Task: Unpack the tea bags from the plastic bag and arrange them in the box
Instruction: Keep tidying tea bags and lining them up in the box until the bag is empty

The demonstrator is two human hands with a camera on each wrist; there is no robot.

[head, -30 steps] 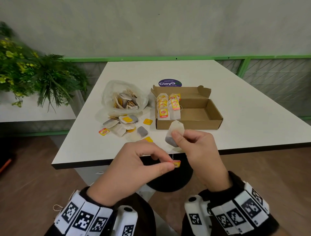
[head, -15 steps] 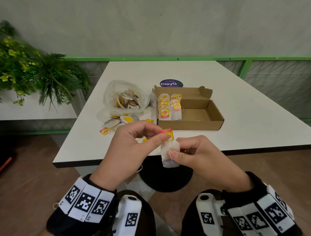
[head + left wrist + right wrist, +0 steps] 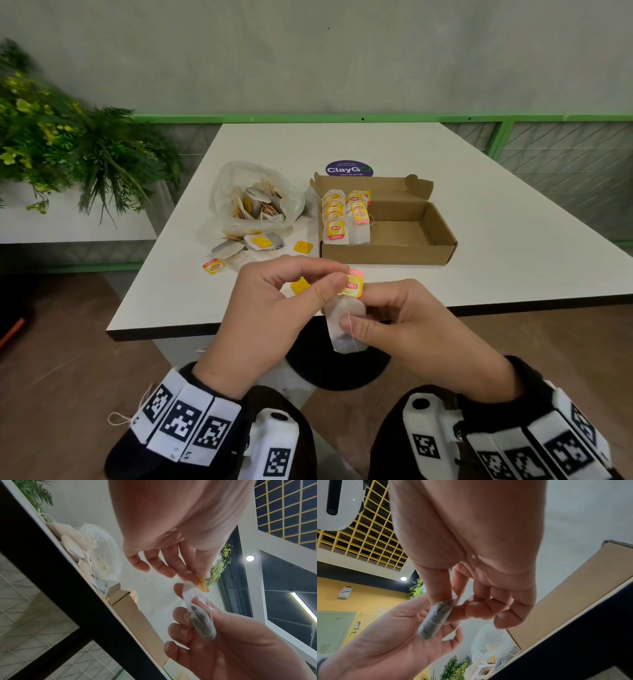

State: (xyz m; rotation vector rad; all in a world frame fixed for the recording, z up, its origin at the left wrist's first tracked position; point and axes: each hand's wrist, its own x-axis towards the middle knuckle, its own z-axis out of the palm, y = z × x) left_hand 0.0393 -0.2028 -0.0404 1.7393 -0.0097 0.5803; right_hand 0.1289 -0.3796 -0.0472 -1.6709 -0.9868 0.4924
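Both hands hold one white tea bag [image 3: 343,323] just off the table's near edge. My right hand [image 3: 404,329] pinches the pouch [image 3: 200,618] between thumb and fingers; its dark lower end [image 3: 435,620] shows from below. My left hand [image 3: 274,308] pinches its yellow tag [image 3: 352,283] at the top of the pouch. The brown cardboard box [image 3: 442,236] lies open on the table, with two rows of tagged tea bags [image 3: 346,217] standing at its left end. The clear plastic bag [image 3: 257,198] left of the box still holds several tea bags.
Loose tea bags and yellow tags [image 3: 253,243] lie scattered on the white table [image 3: 513,260] in front of the plastic bag. A purple round sticker [image 3: 348,169] sits behind the box. Green plants [image 3: 68,144] stand off to the left.
The left hand has brought the tag up from below the tea bag to its top. The right hand turned the pouch so it hangs downward, and both hands stay close together.
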